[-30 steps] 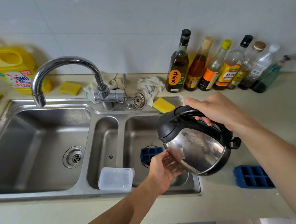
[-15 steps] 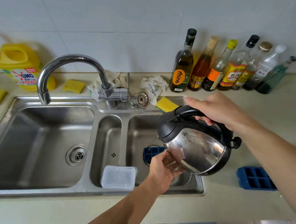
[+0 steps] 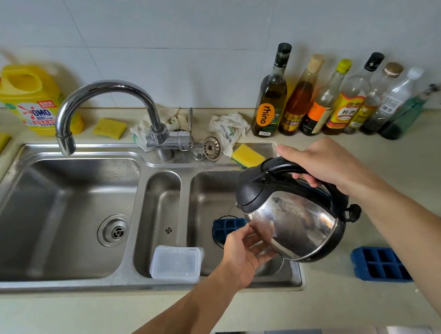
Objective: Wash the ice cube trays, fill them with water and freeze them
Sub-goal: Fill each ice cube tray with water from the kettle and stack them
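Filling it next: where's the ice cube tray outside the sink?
Head view, lower right: the ice cube tray lies on the counter, right of the sink.
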Motion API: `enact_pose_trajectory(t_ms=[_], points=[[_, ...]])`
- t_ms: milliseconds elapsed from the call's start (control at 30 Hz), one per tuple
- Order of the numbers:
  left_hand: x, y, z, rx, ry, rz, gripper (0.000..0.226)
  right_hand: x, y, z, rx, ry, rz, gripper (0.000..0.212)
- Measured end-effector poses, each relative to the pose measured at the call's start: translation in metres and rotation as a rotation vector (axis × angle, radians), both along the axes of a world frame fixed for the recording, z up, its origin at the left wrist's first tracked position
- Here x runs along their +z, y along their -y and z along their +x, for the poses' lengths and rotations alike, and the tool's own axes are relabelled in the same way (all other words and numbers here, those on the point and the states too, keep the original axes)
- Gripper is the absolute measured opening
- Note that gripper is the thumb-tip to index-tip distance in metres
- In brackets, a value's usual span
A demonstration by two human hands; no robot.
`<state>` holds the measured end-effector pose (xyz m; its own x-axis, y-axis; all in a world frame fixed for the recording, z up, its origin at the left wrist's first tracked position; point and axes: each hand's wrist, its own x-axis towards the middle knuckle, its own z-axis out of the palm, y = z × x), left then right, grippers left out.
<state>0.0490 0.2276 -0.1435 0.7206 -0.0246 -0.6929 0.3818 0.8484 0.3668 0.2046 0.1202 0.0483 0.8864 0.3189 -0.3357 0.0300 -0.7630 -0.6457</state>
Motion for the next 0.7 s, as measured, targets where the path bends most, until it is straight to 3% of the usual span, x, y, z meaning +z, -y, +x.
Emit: enact_pose_trajectory(t_ms=[200,700], points=[[0.001,0.004,0.002,-0.010,0.001,0.008,0.038,0.002,0.003,0.000,-0.010,-0.001,-0.011,0.081],[-0.001,0.012,0.002,-0.047,-0.006,-0.012,0.037,0.002,0.019,-0.002,-0.039,0.011,0.000,0.068]])
